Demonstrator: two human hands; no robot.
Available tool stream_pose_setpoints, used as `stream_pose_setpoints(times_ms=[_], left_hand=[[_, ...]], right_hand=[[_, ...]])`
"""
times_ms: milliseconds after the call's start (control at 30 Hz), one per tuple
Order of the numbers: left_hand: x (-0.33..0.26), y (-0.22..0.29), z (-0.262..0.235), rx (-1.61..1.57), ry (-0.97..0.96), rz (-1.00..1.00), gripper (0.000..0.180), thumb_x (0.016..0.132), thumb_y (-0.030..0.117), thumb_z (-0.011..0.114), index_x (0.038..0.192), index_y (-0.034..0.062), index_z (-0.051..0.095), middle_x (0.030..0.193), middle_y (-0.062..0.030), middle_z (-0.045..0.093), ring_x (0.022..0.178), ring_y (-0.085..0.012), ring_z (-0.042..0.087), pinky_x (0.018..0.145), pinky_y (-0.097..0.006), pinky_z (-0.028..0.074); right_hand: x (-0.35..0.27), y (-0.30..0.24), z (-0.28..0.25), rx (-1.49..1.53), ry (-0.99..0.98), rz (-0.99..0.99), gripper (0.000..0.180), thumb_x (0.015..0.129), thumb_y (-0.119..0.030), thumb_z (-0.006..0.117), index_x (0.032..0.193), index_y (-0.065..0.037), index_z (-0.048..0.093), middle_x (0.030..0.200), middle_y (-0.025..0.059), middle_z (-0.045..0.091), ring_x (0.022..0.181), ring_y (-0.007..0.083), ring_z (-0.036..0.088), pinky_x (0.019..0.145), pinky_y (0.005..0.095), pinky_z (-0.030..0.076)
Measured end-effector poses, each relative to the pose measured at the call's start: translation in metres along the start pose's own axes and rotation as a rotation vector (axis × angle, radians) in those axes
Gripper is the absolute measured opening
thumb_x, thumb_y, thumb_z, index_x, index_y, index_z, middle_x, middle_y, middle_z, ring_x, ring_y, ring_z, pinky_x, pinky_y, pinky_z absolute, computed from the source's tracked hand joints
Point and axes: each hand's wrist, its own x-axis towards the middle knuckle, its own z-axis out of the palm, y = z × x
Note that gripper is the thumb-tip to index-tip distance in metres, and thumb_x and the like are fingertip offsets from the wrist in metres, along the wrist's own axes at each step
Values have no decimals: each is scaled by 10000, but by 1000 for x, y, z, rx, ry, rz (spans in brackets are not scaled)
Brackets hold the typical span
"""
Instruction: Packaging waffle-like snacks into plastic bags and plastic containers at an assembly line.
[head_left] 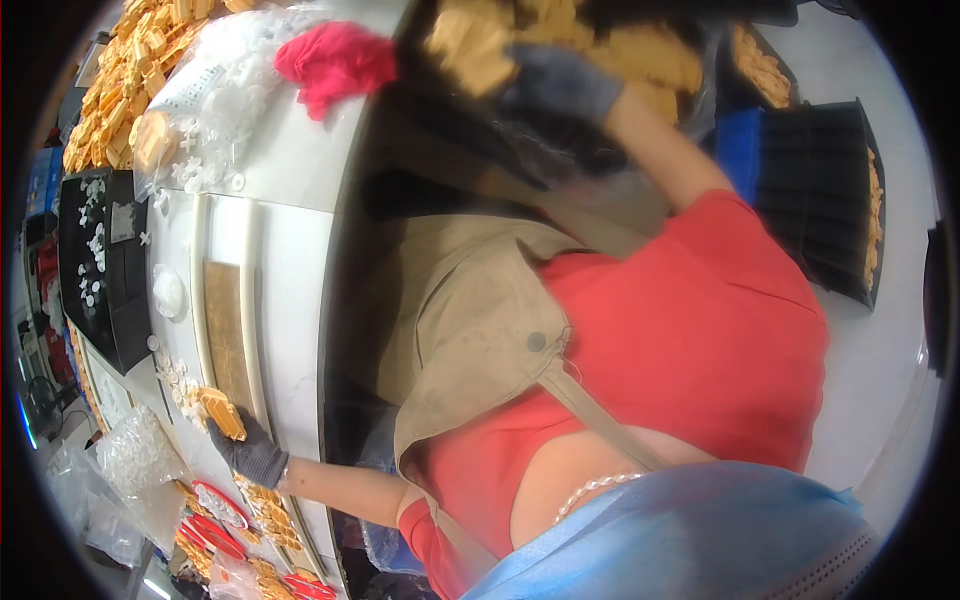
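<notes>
Left hand [250,455]: dark grey glove, at the lower left of the view, resting on the edge of the white worktop [300,280]. Fingers are curled closed around a small stack of orange-tan flat pieces [222,410]; the stack sticks out past the fingertips, up and to the left of the palm. The bare forearm runs from the glove back to the lower centre.

Right hand [560,82]: also in a dark grey glove, raised at the top centre, arm extended away from the body. It sits against a blurred heap of tan pieces [600,50] in a dark bin lined with clear plastic film. A clump of those pieces [470,45] lies just left of the glove, touching or nearly so. Motion blur is heavy here; I cannot tell how far this hand is open or whether it grips anything.

Around the left hand: more tan pieces [265,505] lie loose on the worktop just below the glove, with red round parts [215,520] beside them. Small white plastic parts [170,370] are scattered just above the held stack. A clear bag of white parts [135,450] sits to the left.

Further out: a red cloth [335,62] lies at the top of the worktop, near a clear bag of white cross-shaped parts [215,100]. A black tray [100,260] stands at far left.
</notes>
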Motion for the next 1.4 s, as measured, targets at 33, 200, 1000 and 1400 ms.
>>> stream_pose_setpoints(times_ms=[33, 200, 1000, 1400], left_hand=[[-7, 1, 29, -224, 7, -129, 346, 894, 111, 562, 1209, -27, 524, 1145, -151, 576, 987, -239, 578, 859, -336, 483], [-52, -39, 141, -881, -509, -591, 471, 861, 8, 550, 1312, -12, 416, 1259, -178, 473, 1149, -305, 458, 1017, -456, 376], [-118, -99, 272, -418, -708, -448, 639, 903, 489, 550, 1299, 8, 406, 1193, -114, 525, 1074, -216, 538, 941, -358, 455], [-114, -105, 267, -133, -573, -134, 479, 868, 210, 665, 1250, 0, 466, 1119, -112, 574, 982, -189, 579, 863, -293, 495]], right_hand=[[0, 16, 9, 283, -119, 60, 366, 917, -189, 571, 1232, -13, 513, 1142, 65, 613, 1091, 180, 565, 980, 315, 424], [-2, 44, 65, 70, -186, 100, 377, 905, -238, 599, 1190, 5, 551, 1149, 80, 600, 1073, 171, 560, 961, 296, 430], [-8, 24, 126, -760, -210, 134, 204, 793, -195, 668, 888, -19, 628, 759, 11, 577, 683, 73, 511, 633, 229, 430], [18, 59, 130, -619, -56, -299, 336, 840, -326, 660, 992, -31, 607, 922, 42, 608, 836, 107, 563, 764, 283, 466]])
